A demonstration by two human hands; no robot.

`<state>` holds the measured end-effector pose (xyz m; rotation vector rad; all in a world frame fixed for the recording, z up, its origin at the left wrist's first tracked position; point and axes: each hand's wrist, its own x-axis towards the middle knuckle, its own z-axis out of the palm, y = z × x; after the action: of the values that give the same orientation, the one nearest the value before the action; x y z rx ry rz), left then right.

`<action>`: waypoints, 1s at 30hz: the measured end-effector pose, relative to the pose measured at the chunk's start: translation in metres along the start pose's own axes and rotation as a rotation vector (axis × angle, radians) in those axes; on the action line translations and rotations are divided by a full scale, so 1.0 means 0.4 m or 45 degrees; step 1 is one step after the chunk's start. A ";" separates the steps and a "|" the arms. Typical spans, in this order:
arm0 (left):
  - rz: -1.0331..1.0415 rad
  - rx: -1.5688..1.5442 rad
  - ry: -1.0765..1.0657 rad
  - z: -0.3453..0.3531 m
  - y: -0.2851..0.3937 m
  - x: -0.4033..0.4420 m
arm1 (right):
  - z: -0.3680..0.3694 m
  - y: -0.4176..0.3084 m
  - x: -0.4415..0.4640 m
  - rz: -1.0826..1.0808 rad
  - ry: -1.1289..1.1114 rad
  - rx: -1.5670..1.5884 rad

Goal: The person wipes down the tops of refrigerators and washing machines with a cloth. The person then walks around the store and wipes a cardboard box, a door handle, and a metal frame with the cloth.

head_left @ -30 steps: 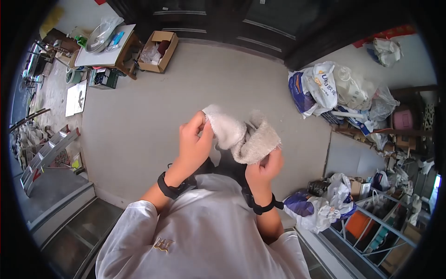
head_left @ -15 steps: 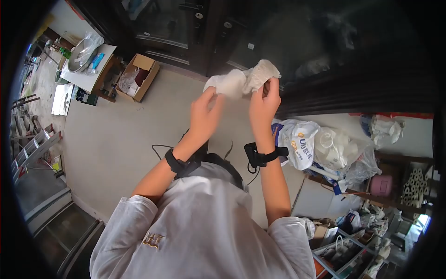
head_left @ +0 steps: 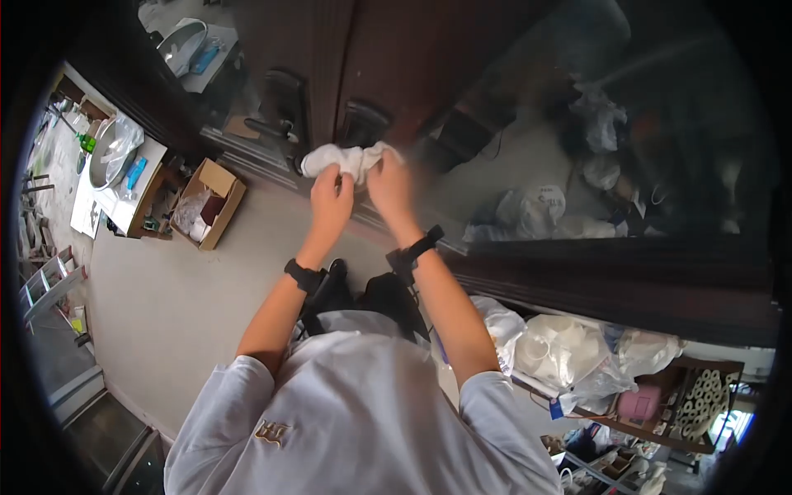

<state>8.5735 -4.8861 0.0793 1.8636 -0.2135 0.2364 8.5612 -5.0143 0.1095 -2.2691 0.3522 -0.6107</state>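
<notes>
A crumpled white cloth (head_left: 334,158) is stretched between both hands, in front of a dark double door (head_left: 396,74) with glass panels. My left hand (head_left: 332,202) pinches the cloth's near edge with thumb and fingers. My right hand (head_left: 389,188) grips its other end, the fingers partly hidden and a little blurred. Just beyond the cloth are two dark door handles (head_left: 276,124); whether the cloth touches the door I cannot tell. Black bands (head_left: 305,276) sit on both wrists.
To the left, an open cardboard box (head_left: 221,202) stands beside a small table (head_left: 150,186) bearing a metal basin. A ladder (head_left: 51,285) lies at far left. Filled plastic bags (head_left: 565,351), a pink container (head_left: 638,404) and stacked rolls (head_left: 705,400) are at right.
The person has come closer to the door. Both hands have moved left in view with the cloth, which is now bunched more tightly, and the door handles have come into sight just beyond it.
</notes>
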 end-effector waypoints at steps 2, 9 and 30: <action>-0.080 -0.001 -0.039 0.026 -0.009 0.017 | 0.017 -0.003 0.002 0.003 0.018 0.013; -0.028 0.097 0.167 0.090 -0.011 0.029 | 0.083 0.068 -0.031 0.129 -0.117 -0.012; 0.406 0.358 -0.051 0.178 -0.029 0.159 | 0.254 0.185 0.042 0.239 0.320 0.102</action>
<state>8.6418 -4.9525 0.0649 2.1086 -0.5293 0.4672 8.6240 -5.0112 -0.0007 -2.0574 0.6442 -0.7978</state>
